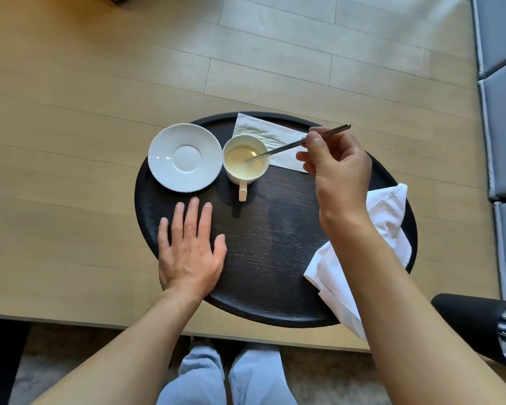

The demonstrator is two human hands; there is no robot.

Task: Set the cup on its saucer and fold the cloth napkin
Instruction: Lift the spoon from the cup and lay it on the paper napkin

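A white cup [246, 171] with pale liquid stands on a dark oval tray [269, 244], its handle pointing toward me. An empty white saucer [185, 157] lies just left of the cup, beside it and not under it. My right hand [338, 171] is shut on a thin metal spoon [292, 145] whose tip dips into the cup. My left hand [191, 247] rests flat and open on the tray, below the saucer. A rumpled white cloth napkin [389, 217] lies at the tray's right edge, partly hidden by my right forearm.
A flat white paper napkin [278, 133] lies on the tray behind the cup. The tray sits on a light wooden table [70, 171]. Grey cushions [503, 112] line the right side. A dark object [479, 325] sits at the lower right.
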